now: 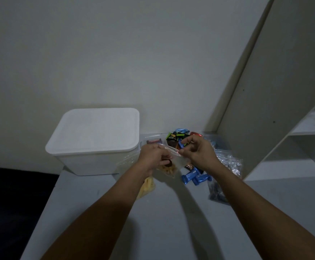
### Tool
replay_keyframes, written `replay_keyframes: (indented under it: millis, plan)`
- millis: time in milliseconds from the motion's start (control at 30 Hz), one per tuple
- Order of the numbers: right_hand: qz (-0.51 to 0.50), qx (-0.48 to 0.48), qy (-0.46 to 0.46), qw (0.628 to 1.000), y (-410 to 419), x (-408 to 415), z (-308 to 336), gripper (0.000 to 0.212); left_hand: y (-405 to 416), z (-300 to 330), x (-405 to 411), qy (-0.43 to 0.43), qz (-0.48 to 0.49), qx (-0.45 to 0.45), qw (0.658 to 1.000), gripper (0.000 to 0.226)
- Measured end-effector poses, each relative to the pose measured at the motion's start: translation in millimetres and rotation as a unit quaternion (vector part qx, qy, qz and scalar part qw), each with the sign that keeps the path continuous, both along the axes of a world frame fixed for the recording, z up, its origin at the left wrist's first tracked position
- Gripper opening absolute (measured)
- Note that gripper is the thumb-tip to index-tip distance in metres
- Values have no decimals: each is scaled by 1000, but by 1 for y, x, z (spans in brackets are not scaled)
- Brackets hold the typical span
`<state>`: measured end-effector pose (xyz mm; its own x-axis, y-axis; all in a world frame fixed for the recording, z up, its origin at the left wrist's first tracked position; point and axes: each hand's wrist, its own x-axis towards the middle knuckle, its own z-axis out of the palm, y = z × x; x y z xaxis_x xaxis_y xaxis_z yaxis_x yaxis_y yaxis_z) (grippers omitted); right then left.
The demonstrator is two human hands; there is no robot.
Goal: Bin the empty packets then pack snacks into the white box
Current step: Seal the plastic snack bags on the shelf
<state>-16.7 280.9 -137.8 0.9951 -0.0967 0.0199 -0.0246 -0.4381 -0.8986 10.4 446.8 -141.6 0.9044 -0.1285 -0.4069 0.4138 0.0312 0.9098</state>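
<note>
Clear plastic, a small bag (169, 162) with yellowish snacks inside, is held above the table (164, 222) by both hands: the left hand (154, 158) grips its left side, the right hand (198, 152) pinches the top edge. The white box (94, 139), lid on, stands just left. Blue bars (195, 177) lie right of the bag, wrapped sweets (177, 137) beyond.
</note>
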Motion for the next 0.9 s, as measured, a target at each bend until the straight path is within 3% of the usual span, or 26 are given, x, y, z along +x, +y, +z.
replay_keyframes:
  millis: [200, 300, 367, 433, 500, 600, 767, 900]
  plan:
    - [5, -27, -5, 1000, 4, 1, 1, 32, 3, -2, -2, -33, 15, 76, 996, 6]
    - [18, -30, 5, 999, 2, 2, 3, 30, 8, -6, -3, -97, 55, 121, 986, 20]
    - [44, -32, 13, 998, 0, 5, 7, 27, 14, -10, -6, -135, 28, 136, 981, 34]
    - [69, -33, 17, 997, -1, 7, 11, 24, 20, -20, -8, -144, -7, 153, 978, 25]
    - [75, -21, 20, 997, 2, 8, 13, 23, 26, -27, -14, -125, 7, 137, 983, 9]
    - [92, 3, 55, 994, 12, 9, 9, 21, 35, -40, -22, -75, 66, 99, 990, 7]
    - [164, -153, 111, 968, 40, 14, -27, 5, 62, -63, -40, -3, 121, 105, 987, 14]
    - [133, -177, 84, 972, 68, 22, -53, 11, 79, -78, -50, 9, 120, 175, 977, 5]
